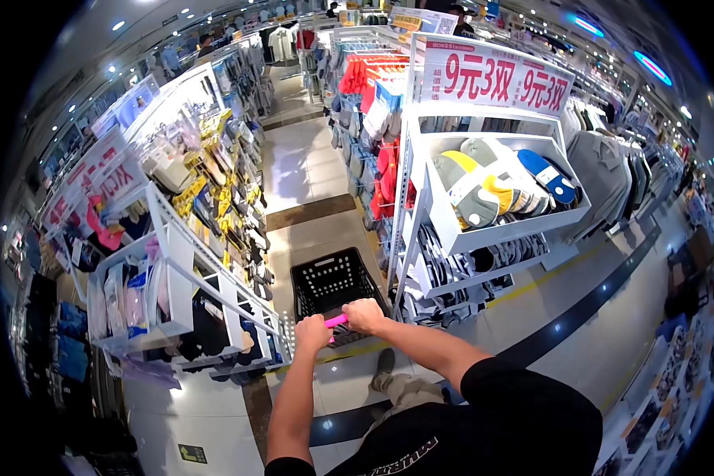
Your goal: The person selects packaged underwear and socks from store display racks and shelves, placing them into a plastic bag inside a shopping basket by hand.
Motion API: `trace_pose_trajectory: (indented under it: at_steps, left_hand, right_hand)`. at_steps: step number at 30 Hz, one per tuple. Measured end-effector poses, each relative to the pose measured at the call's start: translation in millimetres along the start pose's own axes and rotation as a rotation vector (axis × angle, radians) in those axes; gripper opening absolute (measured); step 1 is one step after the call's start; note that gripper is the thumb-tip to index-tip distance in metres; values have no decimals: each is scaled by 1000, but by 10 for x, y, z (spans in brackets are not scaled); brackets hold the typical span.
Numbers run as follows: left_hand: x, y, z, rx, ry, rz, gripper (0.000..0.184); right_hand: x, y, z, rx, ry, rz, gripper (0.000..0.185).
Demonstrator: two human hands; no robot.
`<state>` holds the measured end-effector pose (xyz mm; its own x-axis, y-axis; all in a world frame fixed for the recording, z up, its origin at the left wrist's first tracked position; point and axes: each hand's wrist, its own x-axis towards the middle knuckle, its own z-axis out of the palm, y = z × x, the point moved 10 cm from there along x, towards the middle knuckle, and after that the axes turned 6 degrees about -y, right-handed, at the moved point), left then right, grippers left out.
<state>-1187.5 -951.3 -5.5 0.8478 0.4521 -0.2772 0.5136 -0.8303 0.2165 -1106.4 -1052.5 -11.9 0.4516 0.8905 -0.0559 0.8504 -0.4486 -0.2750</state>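
Note:
Both my hands grip the pink handle (336,320) of a black shopping basket cart. My left hand (312,333) is closed round the handle's left part, and my right hand (363,316) wraps its right part. Ahead of them stands the black perforated basket (331,298), with nothing visible inside the part that shows. Below my arms, one shoe (384,363) is on the tiled floor.
An aisle (293,170) runs forward between racks of packaged socks (206,170) on the left and hanging goods (365,119) on the right. Close by stand a white bin of slippers (492,230) and a white shelf bin (147,333). Grey shirts (599,174) hang farther right.

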Motion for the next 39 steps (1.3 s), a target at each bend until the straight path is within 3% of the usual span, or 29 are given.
trace_pose_trajectory:
  at_steps: [6, 12, 23, 30, 36, 39]
  left_hand:
    - [547, 5, -255, -25, -134, 25, 42]
    - [1322, 42, -389, -65, -241, 67, 39]
    - [2341, -339, -948, -192, 44, -49, 28]
    - [2977, -551, -1179, -184, 161, 20, 27]
    - [3358, -660, -1379, -188, 513, 190, 26]
    - [3669, -722, -1425, -167, 534, 217, 25]
  right_hand:
    - [558, 247, -116, -8, -1, -2, 22]
    - [1159, 565, -370, 15, -56, 8, 22]
    - [2541, 950, -424, -23, -153, -30, 23]
    - [3202, 1088, -528, -3, -89, -26, 20]
    - [3630, 1218, -641, 11, -52, -8, 19]
    - [3931, 1340, -611, -24, -53, 26, 19]
